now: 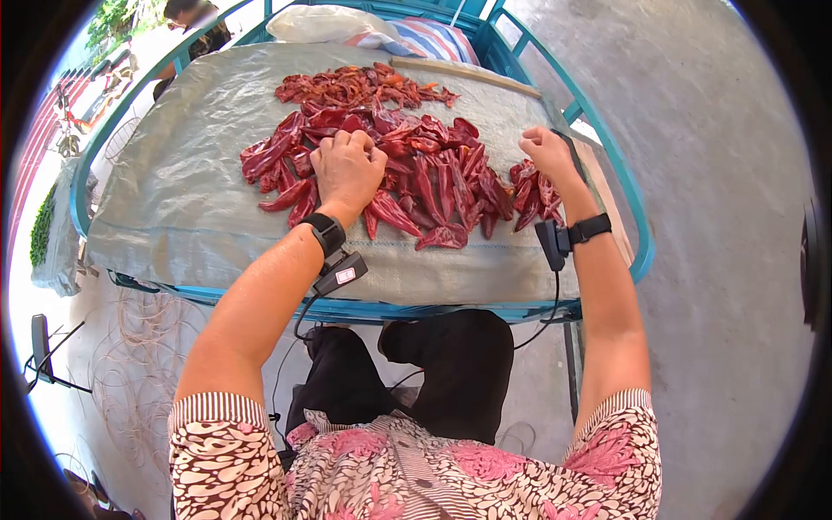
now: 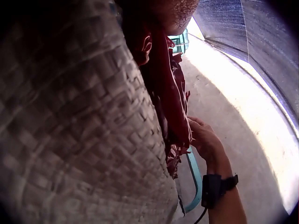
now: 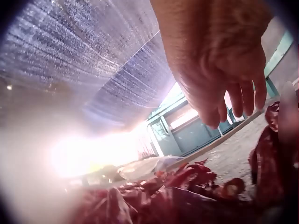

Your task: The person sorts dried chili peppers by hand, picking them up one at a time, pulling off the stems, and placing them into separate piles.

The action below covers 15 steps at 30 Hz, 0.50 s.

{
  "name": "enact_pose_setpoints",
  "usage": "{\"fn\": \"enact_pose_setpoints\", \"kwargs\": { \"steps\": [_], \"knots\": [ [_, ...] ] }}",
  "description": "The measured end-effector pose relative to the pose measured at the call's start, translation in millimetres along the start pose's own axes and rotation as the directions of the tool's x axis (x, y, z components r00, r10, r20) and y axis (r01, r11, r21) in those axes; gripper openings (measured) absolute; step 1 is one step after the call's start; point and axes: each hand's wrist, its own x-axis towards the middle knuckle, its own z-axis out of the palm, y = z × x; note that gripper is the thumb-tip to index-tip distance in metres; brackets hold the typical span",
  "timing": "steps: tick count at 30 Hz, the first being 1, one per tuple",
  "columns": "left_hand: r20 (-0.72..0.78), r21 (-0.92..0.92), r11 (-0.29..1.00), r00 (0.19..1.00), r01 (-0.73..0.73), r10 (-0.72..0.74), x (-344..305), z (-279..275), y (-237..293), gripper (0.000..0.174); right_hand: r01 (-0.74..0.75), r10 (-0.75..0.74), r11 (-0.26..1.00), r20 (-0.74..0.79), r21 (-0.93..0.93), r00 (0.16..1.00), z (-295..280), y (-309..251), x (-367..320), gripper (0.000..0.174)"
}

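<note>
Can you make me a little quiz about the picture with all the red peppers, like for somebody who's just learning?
1. Pick one. The left grip is right at:
A) the striped bag
B) the red peppers
C) the floor

2. True or false? The right grip is pressing on the white sack.

3. Fill in the blank: the rail curving past the right grip is coloured ____.

Key:
1. B.
2. False: it is near the peppers at the right end of the spread.
3. Blue-green.
</note>
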Motion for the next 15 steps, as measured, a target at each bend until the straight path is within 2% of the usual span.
{"fn": "enact_pose_setpoints", "kwargs": {
  "steps": [2, 5, 10, 15],
  "knots": [
    [-0.001, -0.005, 1.000, 1.000, -0.001, 0.001, -0.3, 1.5, -1.2, 0.019, 0.024, -0.079, 0.957, -0.184, -0.288, 0.980, -2.0, 8.8, -24.0, 0.038],
    [-0.009, -0.018, 1.000, 1.000, -0.006, 0.006, -0.2, 3.1, -2.5, 0.018, -0.058, -0.009, 0.956, -0.226, -0.287, 0.974, -12.2, -16.0, -65.3, 0.040],
    [-0.008, -0.002, 1.000, 1.000, -0.011, 0.010, 0.1, 5.5, -4.5, 0.019, 0.085, -0.186, 0.896, -0.196, -0.436, 0.963, 11.2, -25.2, -107.7, 0.041],
    [0.021, 0.032, 0.999, 1.000, 0.003, -0.004, 0.2, 2.4, -0.9, 0.020, 0.059, -0.137, 0.877, -0.130, -0.476, 0.982, 26.1, -26.3, -113.8, 0.038]
  ]
}}
